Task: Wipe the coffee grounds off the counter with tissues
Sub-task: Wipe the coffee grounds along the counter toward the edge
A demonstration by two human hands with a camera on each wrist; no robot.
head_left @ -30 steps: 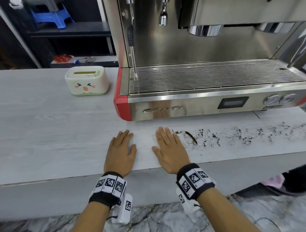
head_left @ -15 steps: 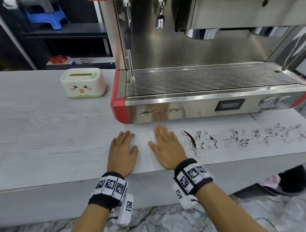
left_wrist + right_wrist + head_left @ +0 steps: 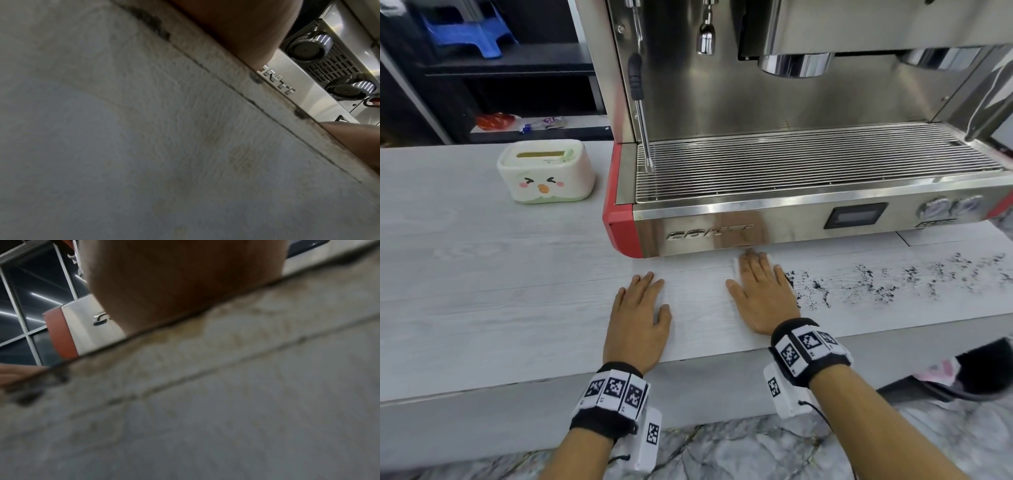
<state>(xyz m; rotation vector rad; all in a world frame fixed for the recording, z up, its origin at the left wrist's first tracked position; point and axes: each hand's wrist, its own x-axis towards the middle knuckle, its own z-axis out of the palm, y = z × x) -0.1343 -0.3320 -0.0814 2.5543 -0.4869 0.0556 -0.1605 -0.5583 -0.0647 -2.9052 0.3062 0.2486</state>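
Dark coffee grounds (image 3: 876, 281) lie scattered over the pale wood-grain counter (image 3: 482, 274), in front of the espresso machine and to the right. My right hand (image 3: 760, 284) lies flat, fingers straight, pressing a white tissue (image 3: 736, 270) onto the counter. Only the tissue's edges show around the fingers. The grounds begin right beside my little finger. My left hand (image 3: 643, 298) rests flat on bare counter to the left, apart from the tissue. In the right wrist view my palm (image 3: 185, 280) blocks the tissue. The left wrist view shows my left palm (image 3: 236, 24) on the counter edge.
A steel espresso machine (image 3: 808, 222) with red corners stands just beyond my right fingertips, its steam wand (image 3: 642, 120) hanging at its left. A cream tissue box (image 3: 546, 171) with a duck face stands on the counter at the back left.
My right hand has slid with the tissue to the right and toward the machine, over the dark streak of grounds that lay beside it. The left hand has stayed in place.
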